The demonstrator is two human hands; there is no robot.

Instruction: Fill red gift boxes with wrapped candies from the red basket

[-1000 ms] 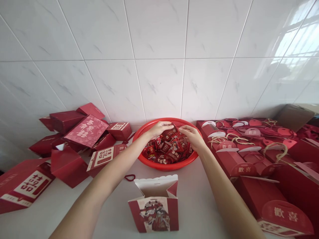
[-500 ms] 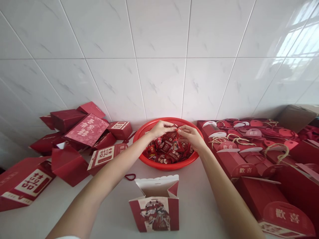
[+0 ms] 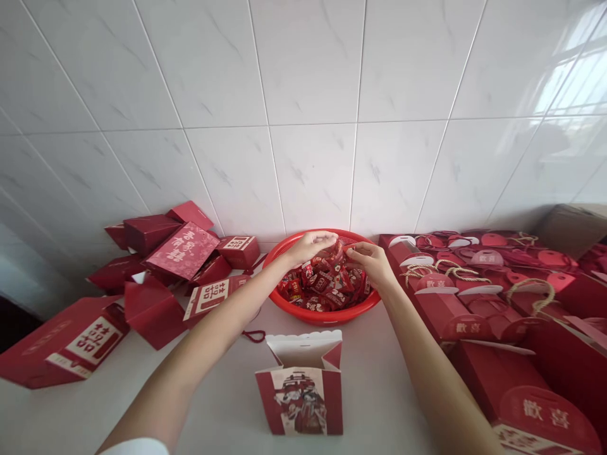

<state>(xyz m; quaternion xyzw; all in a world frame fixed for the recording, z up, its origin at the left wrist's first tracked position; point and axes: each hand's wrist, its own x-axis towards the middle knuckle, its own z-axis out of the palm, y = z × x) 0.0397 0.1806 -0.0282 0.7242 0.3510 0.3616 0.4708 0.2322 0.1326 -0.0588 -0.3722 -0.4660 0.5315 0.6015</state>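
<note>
A red plastic basket (image 3: 322,316) holds many red-wrapped candies (image 3: 327,287). Over its back part, my left hand (image 3: 313,245) has its fingers pressed together at a small red packet (image 3: 337,251). Just right of it, my right hand (image 3: 368,259) pinches something red, too small to make out, above the candies. In front of the basket a red box (image 3: 301,401) with a printed picture stands upright, its top open and scalloped white flap raised.
Loose red boxes (image 3: 183,251) are heaped on the left of the white table (image 3: 222,404). Rows of closed red boxes with cord handles (image 3: 441,306) fill the right side. A brown carton (image 3: 571,230) sits at the far right, and a tiled wall (image 3: 313,170) rises behind.
The view has shifted slightly, moving the left boxes rightward in the picture. My hands have drawn a little apart above the basket, showing more of the red packet.
</note>
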